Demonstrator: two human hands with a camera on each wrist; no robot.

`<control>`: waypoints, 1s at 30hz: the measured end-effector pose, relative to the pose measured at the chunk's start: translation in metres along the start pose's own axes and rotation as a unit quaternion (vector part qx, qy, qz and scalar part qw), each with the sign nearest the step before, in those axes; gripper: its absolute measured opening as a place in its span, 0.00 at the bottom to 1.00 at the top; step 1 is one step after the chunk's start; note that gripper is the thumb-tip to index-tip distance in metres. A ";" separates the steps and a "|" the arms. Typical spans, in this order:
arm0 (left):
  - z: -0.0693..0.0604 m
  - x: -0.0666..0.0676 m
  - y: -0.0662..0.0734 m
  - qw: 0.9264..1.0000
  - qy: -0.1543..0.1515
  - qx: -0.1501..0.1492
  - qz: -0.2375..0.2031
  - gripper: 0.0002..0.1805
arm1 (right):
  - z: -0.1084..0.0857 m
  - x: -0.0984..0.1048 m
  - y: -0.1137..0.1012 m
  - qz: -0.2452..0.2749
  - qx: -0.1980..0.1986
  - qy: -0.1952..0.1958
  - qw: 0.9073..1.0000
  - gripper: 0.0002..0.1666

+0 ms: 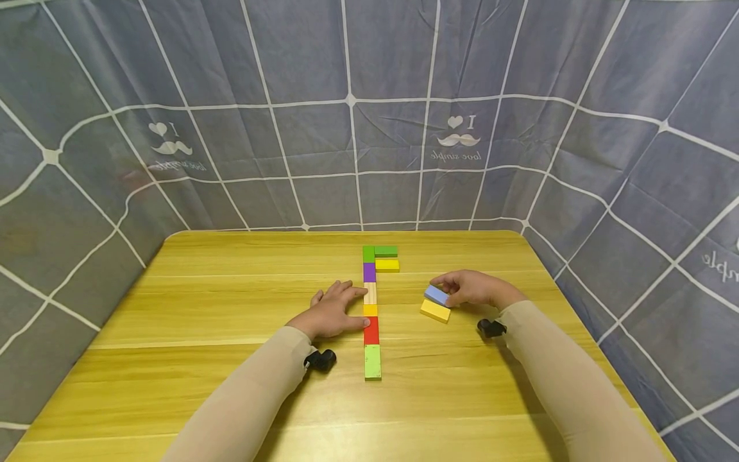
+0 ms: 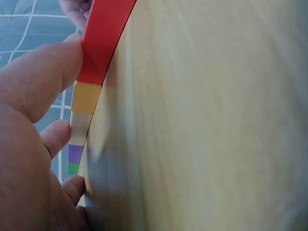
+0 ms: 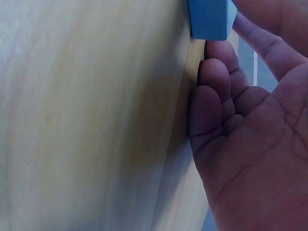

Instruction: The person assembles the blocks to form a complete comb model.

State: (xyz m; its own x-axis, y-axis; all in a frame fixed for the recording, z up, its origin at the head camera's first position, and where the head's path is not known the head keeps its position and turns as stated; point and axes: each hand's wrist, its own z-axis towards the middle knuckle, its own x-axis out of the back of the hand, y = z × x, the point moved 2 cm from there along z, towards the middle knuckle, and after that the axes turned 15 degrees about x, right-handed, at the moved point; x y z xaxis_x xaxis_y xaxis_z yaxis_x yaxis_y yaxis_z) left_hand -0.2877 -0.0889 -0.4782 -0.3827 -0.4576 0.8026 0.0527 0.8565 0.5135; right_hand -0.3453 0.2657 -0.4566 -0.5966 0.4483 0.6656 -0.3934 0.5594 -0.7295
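A straight column of coloured wooden blocks runs toward me: a green block (image 1: 369,254), a purple block (image 1: 369,273), a plain wood block (image 1: 370,293), an orange block (image 1: 370,310), a red block (image 1: 371,330) and a light green block (image 1: 373,362). Along its left side rests my left hand (image 1: 330,313), fingers spread. Its thumb touches the red block, and its index fingertip is at the plain wood block. To the right, my right hand (image 1: 478,289) pinches a blue block (image 3: 209,19) between thumb and fingers. A yellow block (image 1: 435,311) lies just in front of the blue one.
At the column's far end, another green block (image 1: 386,251) and a second yellow block (image 1: 387,265) stick out to the right. The wooden table (image 1: 231,385) reaches back to a grey curtain (image 1: 392,135) with white lines, which also hangs along both sides.
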 end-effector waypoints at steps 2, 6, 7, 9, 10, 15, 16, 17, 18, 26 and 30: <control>0.000 0.000 0.000 1.000 -0.002 0.002 0.002 0.42 | 0.000 -0.001 0.001 0.006 -0.001 0.000 1.000 0.38; -0.001 0.000 0.000 1.000 -0.004 0.003 0.000 0.42 | -0.002 -0.001 0.003 0.018 -0.005 0.005 1.000 0.37; -0.001 0.000 0.000 1.000 -0.004 0.003 -0.001 0.42 | -0.002 -0.001 0.003 0.020 -0.005 0.006 1.000 0.37; -0.001 0.000 0.000 1.000 -0.003 0.004 -0.001 0.42 | -0.002 -0.002 0.004 0.021 -0.003 0.006 1.000 0.37; -0.001 0.000 0.000 1.000 -0.002 0.003 0.000 0.43 | -0.002 -0.002 0.004 0.022 -0.003 0.006 1.000 0.37; -0.001 0.000 0.001 1.000 -0.001 0.003 -0.002 0.43 | -0.003 -0.001 0.003 0.028 0.003 0.005 1.000 0.38; -0.001 0.000 0.001 1.000 -0.002 0.003 -0.003 0.43 | -0.003 -0.001 0.004 0.030 0.002 0.005 1.000 0.38; -0.001 0.001 0.001 1.000 -0.002 0.004 -0.002 0.42 | -0.003 -0.002 0.004 0.031 0.003 0.005 1.000 0.38; -0.002 0.001 0.001 1.000 -0.002 0.004 -0.002 0.42 | -0.003 -0.002 0.004 0.033 0.001 0.006 0.999 0.39; -0.002 0.001 0.001 1.000 0.001 0.005 0.003 0.42 | -0.003 -0.004 0.004 0.027 -0.005 0.007 1.000 0.37; -0.002 0.001 0.001 1.000 0.001 0.003 0.001 0.42 | -0.004 -0.003 0.004 0.027 -0.006 0.011 1.000 0.37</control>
State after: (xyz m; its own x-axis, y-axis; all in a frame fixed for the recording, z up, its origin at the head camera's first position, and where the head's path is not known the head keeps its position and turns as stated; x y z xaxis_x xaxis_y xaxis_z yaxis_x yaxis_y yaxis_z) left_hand -0.2859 -0.0894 -0.4765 -0.3816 -0.4558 0.8041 0.0472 0.8592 0.5094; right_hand -0.3422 0.2692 -0.4607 -0.6015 0.4928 0.6287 -0.3521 0.5429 -0.7624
